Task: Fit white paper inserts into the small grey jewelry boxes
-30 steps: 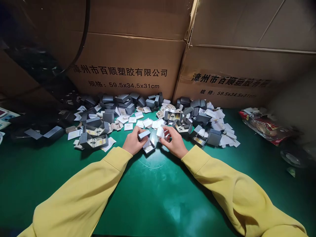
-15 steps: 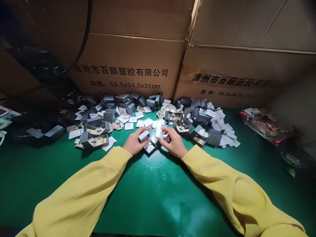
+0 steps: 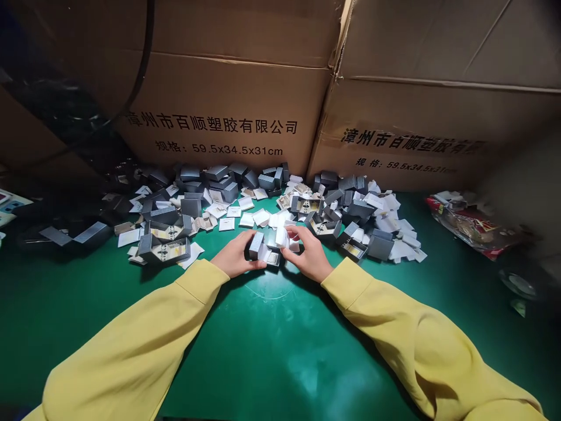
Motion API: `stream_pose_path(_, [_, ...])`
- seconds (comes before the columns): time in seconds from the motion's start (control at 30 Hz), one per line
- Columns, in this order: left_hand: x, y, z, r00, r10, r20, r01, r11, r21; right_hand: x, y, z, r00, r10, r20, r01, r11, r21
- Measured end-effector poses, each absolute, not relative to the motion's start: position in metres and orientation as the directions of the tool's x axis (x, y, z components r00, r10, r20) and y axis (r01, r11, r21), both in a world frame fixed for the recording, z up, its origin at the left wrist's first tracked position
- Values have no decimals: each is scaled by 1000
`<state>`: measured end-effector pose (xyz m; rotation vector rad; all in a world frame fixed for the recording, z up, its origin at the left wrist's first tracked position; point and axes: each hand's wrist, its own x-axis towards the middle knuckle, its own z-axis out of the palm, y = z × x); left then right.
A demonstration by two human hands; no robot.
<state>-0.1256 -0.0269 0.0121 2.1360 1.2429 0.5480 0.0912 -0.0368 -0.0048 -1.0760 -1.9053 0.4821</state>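
My left hand [image 3: 239,255] is closed on a small dark grey hinged box [image 3: 256,245], its lid raised and its tray resting on or just over the table. Between thumb and fingers, my right hand [image 3: 305,252] pinches a folded white card piece [image 3: 281,236] beside the box. The two hands nearly meet above the tray. Just behind them lie loose white cards [image 3: 262,218] on the green table. More open grey boxes [image 3: 164,250] with pale inserts stand to the left, and another open box [image 3: 354,248] is at the right.
Two large cardboard cartons [image 3: 210,93] wall off the back. Grey boxes and white card pieces are heaped along their foot. A red and clear plastic bag [image 3: 471,225] lies at the right on the green table [image 3: 245,351]. A dark cable [image 3: 142,70] hangs at upper left.
The box in my left hand has turned, so its raised lid now stands more upright and the tray points right. My left thumb has shifted to the front; my right hand stays nearly still.
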Motion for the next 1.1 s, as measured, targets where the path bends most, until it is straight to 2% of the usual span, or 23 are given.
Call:
stream_pose_path(0.23, [-118, -30, 10, 418, 899, 127, 630, -388, 672, 88, -38, -4, -450, 749, 487, 383, 654, -652])
stream_pose_path(0.5, [-118, -30, 8, 428, 890, 158, 635, -420, 648, 90, -36, -6, -476, 736, 482, 464, 675, -574])
stream_pose_path(0.63, [-119, -30, 6, 441, 880, 179, 636, -446, 630, 94, -33, -3, -544, 681, 490, 518, 732, -442])
stream_pose_path(0.83, [-119, -29, 6, 451, 878, 158, 626, -437, 646, 96, -34, 2, -686, 609, 399, 591, 786, -184])
stream_pose_path(1.0, [-118, -29, 6, 436, 885, 165, 608, -424, 671, 91, -44, 3, -722, 612, 323, 657, 753, 39])
stream_pose_path(1.1, [-118, -29, 5, 434, 886, 161, 602, -419, 679, 87, -51, 2, -716, 618, 324, 675, 731, 98])
